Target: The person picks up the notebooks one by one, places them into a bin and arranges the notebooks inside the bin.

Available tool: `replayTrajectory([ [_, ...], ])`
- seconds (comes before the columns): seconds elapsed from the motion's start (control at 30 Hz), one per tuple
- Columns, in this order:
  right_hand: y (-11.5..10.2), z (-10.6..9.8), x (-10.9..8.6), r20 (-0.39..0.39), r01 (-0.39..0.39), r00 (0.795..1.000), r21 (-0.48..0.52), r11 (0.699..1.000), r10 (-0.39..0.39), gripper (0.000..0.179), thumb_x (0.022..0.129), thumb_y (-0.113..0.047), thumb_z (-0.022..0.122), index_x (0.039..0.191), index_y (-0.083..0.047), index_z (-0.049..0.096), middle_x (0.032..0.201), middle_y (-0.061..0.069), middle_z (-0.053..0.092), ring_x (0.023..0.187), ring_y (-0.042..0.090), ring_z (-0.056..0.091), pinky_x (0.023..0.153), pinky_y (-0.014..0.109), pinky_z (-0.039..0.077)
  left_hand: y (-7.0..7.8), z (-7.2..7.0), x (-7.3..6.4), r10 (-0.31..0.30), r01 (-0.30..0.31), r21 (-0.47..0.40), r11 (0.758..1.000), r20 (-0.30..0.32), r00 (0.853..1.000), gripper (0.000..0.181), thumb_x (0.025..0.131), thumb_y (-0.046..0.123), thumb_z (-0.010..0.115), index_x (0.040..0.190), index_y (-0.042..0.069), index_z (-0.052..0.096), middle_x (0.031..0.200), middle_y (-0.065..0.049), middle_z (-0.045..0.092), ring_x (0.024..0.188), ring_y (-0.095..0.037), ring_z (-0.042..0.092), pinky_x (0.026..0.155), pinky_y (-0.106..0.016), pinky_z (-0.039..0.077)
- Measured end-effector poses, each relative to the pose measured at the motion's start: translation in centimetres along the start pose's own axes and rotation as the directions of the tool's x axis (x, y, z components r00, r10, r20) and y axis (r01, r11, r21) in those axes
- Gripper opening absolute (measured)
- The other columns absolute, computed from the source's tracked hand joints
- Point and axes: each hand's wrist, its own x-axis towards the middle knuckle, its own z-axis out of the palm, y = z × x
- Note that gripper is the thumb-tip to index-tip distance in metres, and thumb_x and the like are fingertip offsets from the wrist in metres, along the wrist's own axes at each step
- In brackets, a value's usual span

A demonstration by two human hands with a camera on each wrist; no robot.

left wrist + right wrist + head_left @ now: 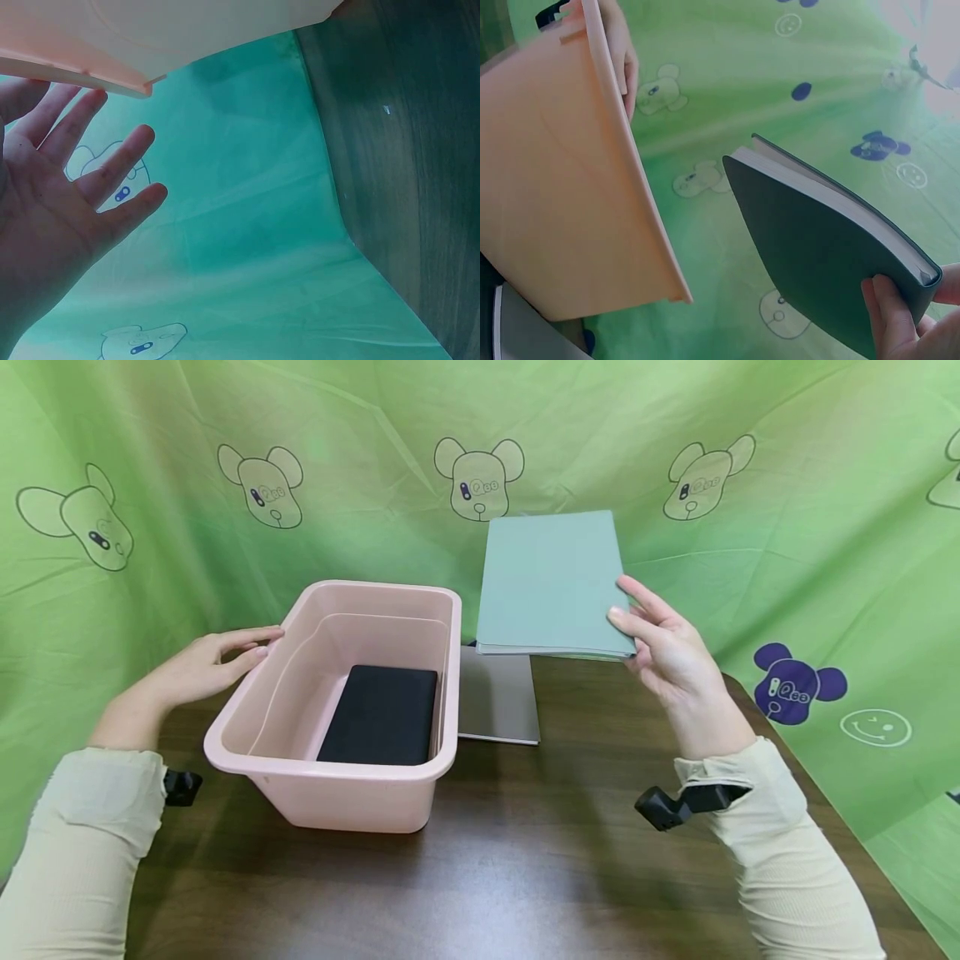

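Observation:
Raised above the table, a pale teal hardcover notebook [555,585] is pinched at its near right corner by my right hand [667,652]. White page edges and the slightly parted cover show in the right wrist view. My left hand [213,664] has its fingertips at the left rim of a pink plastic bin [337,797], fingers extended and spread in the left wrist view. Inside the bin lies a black rectangular notebook-like item [382,714], toward the right side. The teal notebook is just right of the bin, higher than its rim.
A grey notebook or folder [501,697] lies on the brown wooden table [540,852] beside the bin, partly hidden by it and the teal notebook. Green printed curtain [360,468] hangs close behind and at both sides of the table.

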Motion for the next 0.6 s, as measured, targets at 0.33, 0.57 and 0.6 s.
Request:
replayTrajectory([
  [0.33, -0.1, 1.7, -0.1, -0.012, -0.036, 0.999, -0.083, 0.996, 0.035, 0.068, 0.087, -0.007, 0.064, 0.145, -0.028, 0.034, 0.157, -0.005, -0.005, 0.082, -0.002, 0.045, 0.048, 0.012, 0.030, -0.1, 0.1, 0.0, -0.001, 0.001, 0.000, 1.000, 0.000, 1.000, 0.047, 0.098, 0.031, 0.043, 0.142, 0.013, 0.041, 0.142, -0.022, 0.043, 0.127, -0.043, 0.042, 0.097, -0.062, 0.035],
  [0.57, 0.0, 2.8, 0.0, 0.018, -0.019, 1.000, -0.026, 0.999, 0.019, 0.067, 0.085, -0.002, 0.064, 0.143, -0.024, 0.039, 0.123, -0.005, 0.030, 0.071, 0.003, 0.055, 0.052, 0.014, 0.038, 0.0, 0.1, 0.1, 0.006, -0.006, 0.005, 1.000, -0.001, 1.000, 0.047, 0.098, 0.030, 0.043, 0.142, 0.013, 0.041, 0.142, -0.022, 0.043, 0.126, -0.044, 0.042, 0.097, -0.063, 0.035],
  [0.6, 0.0, 2.9, 0.0, 0.025, -0.017, 1.000, -0.013, 1.000, 0.017, 0.067, 0.085, -0.001, 0.064, 0.143, -0.023, 0.039, 0.118, -0.004, 0.031, 0.072, 0.004, 0.056, 0.054, 0.014, 0.040, 0.0, 0.1, 0.1, 0.005, -0.005, 0.005, 1.000, -0.001, 1.000, 0.047, 0.098, 0.031, 0.043, 0.142, 0.013, 0.041, 0.142, -0.022, 0.043, 0.126, -0.044, 0.043, 0.097, -0.063, 0.035],
])
